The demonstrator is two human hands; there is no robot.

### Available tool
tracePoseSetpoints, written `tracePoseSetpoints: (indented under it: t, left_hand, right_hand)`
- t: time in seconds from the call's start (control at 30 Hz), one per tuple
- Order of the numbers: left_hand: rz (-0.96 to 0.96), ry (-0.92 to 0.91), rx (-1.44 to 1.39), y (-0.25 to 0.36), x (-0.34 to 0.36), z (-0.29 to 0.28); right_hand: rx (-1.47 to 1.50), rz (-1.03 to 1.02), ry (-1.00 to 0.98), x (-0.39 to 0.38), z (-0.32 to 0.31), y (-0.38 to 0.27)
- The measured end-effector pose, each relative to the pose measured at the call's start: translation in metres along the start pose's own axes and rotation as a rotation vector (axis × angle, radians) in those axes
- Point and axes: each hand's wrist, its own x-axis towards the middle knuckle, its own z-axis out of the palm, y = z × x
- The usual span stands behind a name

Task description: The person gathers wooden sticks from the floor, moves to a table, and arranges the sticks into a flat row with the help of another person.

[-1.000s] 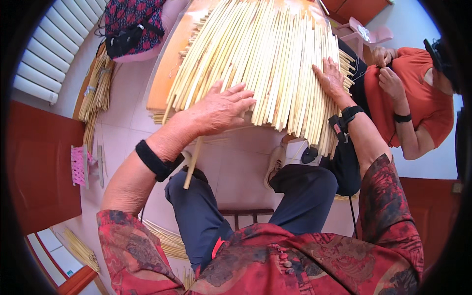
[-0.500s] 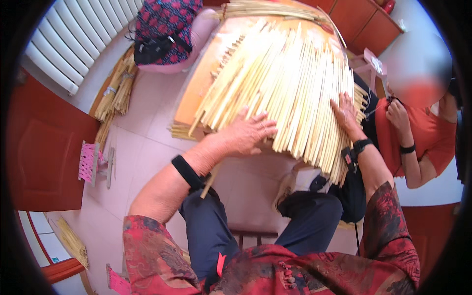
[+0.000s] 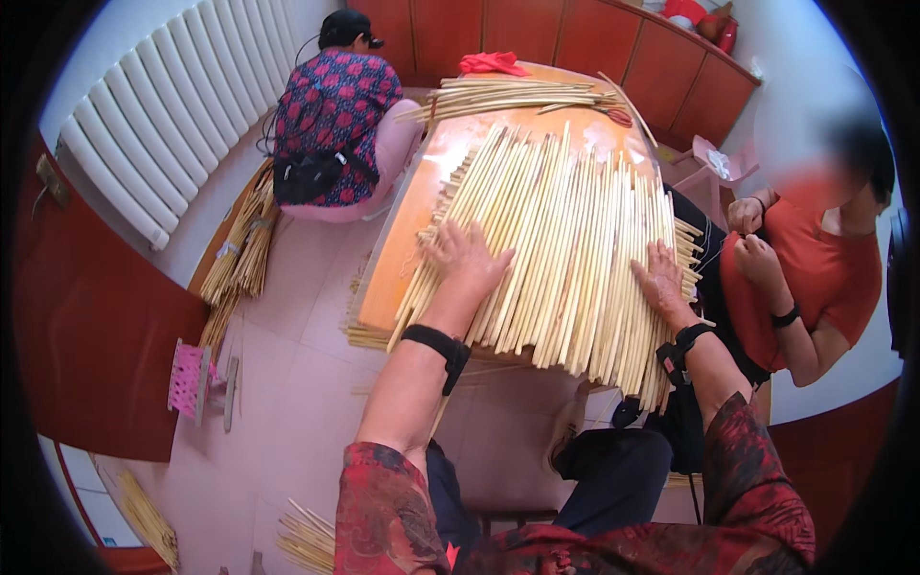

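Observation:
A wide layer of pale yellow stalks (image 3: 551, 254) lies side by side on an orange-brown wooden table (image 3: 393, 278), their near ends jutting past its edge. My left hand (image 3: 470, 264) rests flat on the left part of the layer, fingers spread. Toward the right side, my right hand (image 3: 661, 280) lies on the stalks with its fingers apart. Neither hand grips anything. Each of my wrists wears a black band.
More stalks (image 3: 517, 93) lie crosswise at the table's far end, near a red cloth (image 3: 494, 63). One person crouches (image 3: 335, 125) at far left; another in orange (image 3: 805, 259) sits at right, hands raised. Stalk bundles (image 3: 240, 244) and a pink-wound frame (image 3: 190, 379) are on the floor.
My left hand has moved from the near ends up onto the left side of the layer. My right hand stays on the right side. The view has tilted up, showing more beyond the table.

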Motion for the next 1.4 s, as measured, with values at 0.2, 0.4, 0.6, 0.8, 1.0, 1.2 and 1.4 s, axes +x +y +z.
tracePoseSetpoints:
  t: [0.2, 0.4, 0.6, 0.8, 1.0, 1.2, 1.4]
  left_hand:
    - [0.113, 0.059, 0.009, -0.019, 0.009, 0.02]
    - [0.205, 0.125, 0.064, -0.029, 0.014, 0.031]
    - [0.255, 0.067, 0.1, -0.015, 0.017, 0.005]
    - [0.316, 0.162, 0.299, 0.02, 0.028, 0.002]
    - [0.697, -0.059, 0.071, 0.118, 0.032, 0.036]
    - [0.811, -0.199, 0.088, 0.148, 0.027, 0.074]
    - [0.814, -0.144, 0.19, 0.149, 0.027, 0.078]
  right_hand:
    - [0.03, -0.013, -0.001, -0.001, 0.0, 0.001]
    - [0.08, -0.014, 0.022, -0.006, -0.002, 0.001]
    - [0.106, 0.0, 0.016, -0.008, -0.004, 0.005]
    - [0.123, -0.007, 0.049, -0.004, 0.003, 0.002]
    - [0.103, -0.002, 0.098, 0.0, 0.014, 0.004]
    - [0.111, -0.022, 0.193, -0.003, 0.02, 0.002]
    - [0.203, -0.029, 0.187, -0.002, 0.012, -0.001]
